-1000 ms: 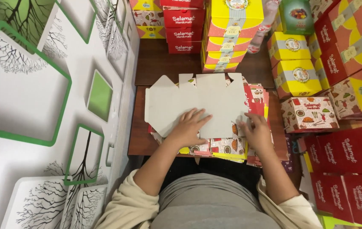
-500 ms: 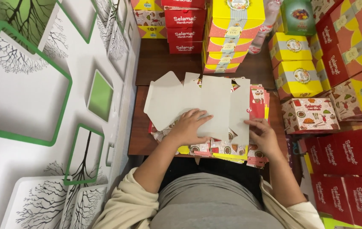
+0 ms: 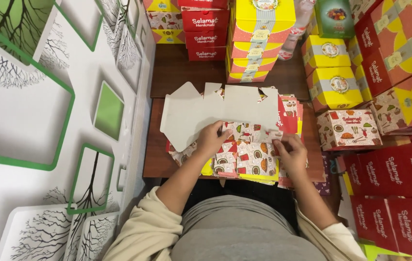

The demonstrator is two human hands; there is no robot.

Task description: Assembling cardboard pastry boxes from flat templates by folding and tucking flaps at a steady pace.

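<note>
head cam, looking down: left hand (image 3: 210, 138) presses flat w/ fingers spread on a white card sheet (image 3: 215, 108), an unfolded box blank lying plain side up w/ cut flaps along its far edge; not clamped, just palm and fingers down on its near edge. right hand (image 3: 290, 152) pinches the blank's near right corner btwn thumb and fingertips, fingers closed on that edge. hands apart, one at each side of the near edge. blank sits on top of a pile of flat printed cards (image 3: 244, 157), red and white w/ small food pics, some yellow edges showing at the near side. pile rests on a dark wood worktop (image 3: 155, 154). beyond the pile, stacked yellow boxes (image 3: 259, 38) and red boxes (image 3: 203, 29) at the far end. to the right, more yellow boxes (image 3: 334, 82), a made-up patterned box (image 3: 348, 128) just beside the pile, and red flat packs (image 3: 399, 174) leaning nearer the person. left side: white wall (image 3: 36, 121) w/ green-framed tree prints.
</note>
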